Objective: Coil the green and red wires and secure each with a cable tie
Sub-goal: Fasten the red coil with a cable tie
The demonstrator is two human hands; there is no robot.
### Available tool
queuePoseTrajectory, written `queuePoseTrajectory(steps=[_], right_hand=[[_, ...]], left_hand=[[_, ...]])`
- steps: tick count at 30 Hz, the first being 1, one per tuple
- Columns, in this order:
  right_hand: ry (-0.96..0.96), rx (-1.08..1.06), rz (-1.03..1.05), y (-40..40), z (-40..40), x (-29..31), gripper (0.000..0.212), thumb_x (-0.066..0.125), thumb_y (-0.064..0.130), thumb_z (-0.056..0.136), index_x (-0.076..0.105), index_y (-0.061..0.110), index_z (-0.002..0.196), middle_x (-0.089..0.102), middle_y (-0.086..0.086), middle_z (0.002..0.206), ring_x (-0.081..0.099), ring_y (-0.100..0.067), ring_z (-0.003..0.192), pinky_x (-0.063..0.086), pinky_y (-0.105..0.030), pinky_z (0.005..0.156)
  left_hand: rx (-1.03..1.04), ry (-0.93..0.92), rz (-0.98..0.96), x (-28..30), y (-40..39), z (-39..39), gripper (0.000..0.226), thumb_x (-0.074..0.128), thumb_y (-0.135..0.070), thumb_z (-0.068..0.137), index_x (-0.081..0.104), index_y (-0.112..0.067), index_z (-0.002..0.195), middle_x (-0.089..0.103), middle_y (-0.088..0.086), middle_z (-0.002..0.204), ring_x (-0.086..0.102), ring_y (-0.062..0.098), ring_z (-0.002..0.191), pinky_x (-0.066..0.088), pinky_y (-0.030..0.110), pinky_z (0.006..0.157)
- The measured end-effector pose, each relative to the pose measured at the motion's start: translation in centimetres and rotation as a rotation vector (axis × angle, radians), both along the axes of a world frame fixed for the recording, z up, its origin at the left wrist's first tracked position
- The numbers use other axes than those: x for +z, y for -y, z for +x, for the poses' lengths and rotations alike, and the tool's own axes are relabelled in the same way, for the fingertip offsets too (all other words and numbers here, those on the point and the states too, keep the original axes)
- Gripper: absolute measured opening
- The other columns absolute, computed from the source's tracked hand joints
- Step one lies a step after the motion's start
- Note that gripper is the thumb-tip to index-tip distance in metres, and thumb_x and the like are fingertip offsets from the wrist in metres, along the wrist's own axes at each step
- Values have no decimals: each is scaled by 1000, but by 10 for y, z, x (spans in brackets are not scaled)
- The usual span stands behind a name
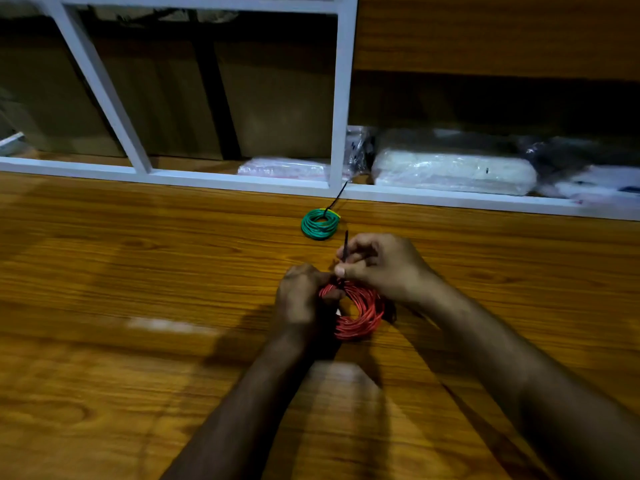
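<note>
Both forearms come in from the bottom edge and meet over the red wire coil [360, 315], which sits on the wooden tabletop [138, 271] right under my view. I've got the left hand [303, 299] curled round the coil's near-left rim, pinching the loops together so they can't spring apart while the tie goes on. Over on the other side, the right hand [375, 265] has finger and thumb closed on the black cable tie [345, 252], its tail standing up above the knuckles, and that upright angle reads to me as a pull straight away from the bundle to cinch it. Whether the tail is already through its head I can't tell; the fingers cover that spot. Further out, the green wire coil [320, 224] lies flat on the wood, well apart from the hands, already bound with its own black tie [335, 199], whose long free end points up toward the white shelf frame [341, 98]. Parked out there, it's finished and out of the way, so I judge the job past halfway, with the red bundle the last one. Behind the frame, plastic-wrapped packs [453, 169] rest on the low shelf, and they play no part. Grip on the loops needs to hold until the tie bites.
</note>
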State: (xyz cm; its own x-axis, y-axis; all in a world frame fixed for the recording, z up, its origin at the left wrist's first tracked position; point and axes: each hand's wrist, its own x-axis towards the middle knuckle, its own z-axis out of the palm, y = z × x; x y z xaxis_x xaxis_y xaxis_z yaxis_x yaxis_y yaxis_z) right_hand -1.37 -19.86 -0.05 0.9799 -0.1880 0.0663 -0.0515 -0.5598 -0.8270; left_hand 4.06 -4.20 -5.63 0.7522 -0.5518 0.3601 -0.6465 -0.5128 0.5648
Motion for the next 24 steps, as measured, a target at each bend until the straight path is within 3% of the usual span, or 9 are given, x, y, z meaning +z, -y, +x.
queuePoseTrajectory(steps=[4, 7, 9, 13, 15, 17, 19, 21, 24], right_hand=[[167, -85, -299, -5, -2, -5, 20, 73, 22, 88, 67, 13, 70, 68, 11, 69, 62, 3, 64, 48, -20, 59], [216, -154, -293, -9, 0, -13, 25, 68, 24, 92, 61, 13, 71, 68, 6, 64, 65, -5, 58, 54, -34, 56], [248, -184, -424, -11, 2, -16, 26, 66, 28, 93, 56, 16, 71, 65, 6, 63, 63, -13, 60, 45, -31, 51], [296, -126, -497, -17, -6, -15, 23, 64, 25, 93, 50, 19, 76, 52, 13, 60, 51, -11, 56, 28, -20, 49], [285, -104, -493, -13, -7, -17, 22, 65, 23, 93, 52, 15, 77, 52, 12, 59, 50, -10, 54, 30, -21, 49], [264, -116, -374, -6, -1, -18, 22, 66, 20, 92, 55, 13, 75, 60, 13, 59, 56, -2, 55, 39, -16, 50], [219, -152, -240, -3, 6, -19, 21, 66, 18, 92, 58, 13, 73, 68, 8, 62, 64, 1, 59, 47, -21, 55], [209, -186, -216, -9, 8, -21, 23, 67, 18, 92, 58, 14, 71, 68, 6, 62, 63, 0, 58, 43, -18, 53], [237, -156, -374, -16, -4, -17, 24, 68, 19, 90, 54, 15, 72, 59, 8, 59, 55, -2, 56, 32, -14, 50]], left_hand=[[-46, -26, -30, -2, -1, 2, 34, 64, -44, 79, 78, -19, 96, 66, 7, 78, 60, 26, 80, 40, 31, 67], [-68, -80, -83, -5, -1, 0, 25, 73, -21, 78, 77, -11, 100, 63, 8, 75, 60, 25, 75, 38, 15, 66], [-89, -66, -76, -5, 2, 0, 24, 75, -7, 76, 76, -6, 100, 58, 7, 74, 58, 25, 75, 32, 7, 64], [-108, 51, -19, -10, 5, 1, 17, 70, -10, 76, 76, -10, 92, 56, 10, 73, 58, 33, 71, 41, 31, 59], [-117, 58, -10, -10, 7, 0, 15, 68, -10, 75, 75, -9, 87, 54, 8, 73, 57, 33, 70, 39, 31, 57], [-114, 90, 25, -10, 9, -1, 12, 69, -10, 74, 75, -8, 84, 54, 11, 74, 57, 35, 70, 41, 31, 57], [-112, 128, 41, -11, 11, -1, 9, 70, -12, 72, 73, -6, 78, 54, 12, 74, 57, 35, 69, 45, 34, 56], [-93, 134, 5, -13, 10, -4, 8, 72, -9, 72, 73, -8, 81, 52, 8, 76, 54, 31, 73, 43, 33, 58], [-46, 119, 27, -6, 12, -12, 17, 70, -11, 74, 72, -13, 90, 50, 4, 82, 49, 26, 80, 36, 32, 63]])
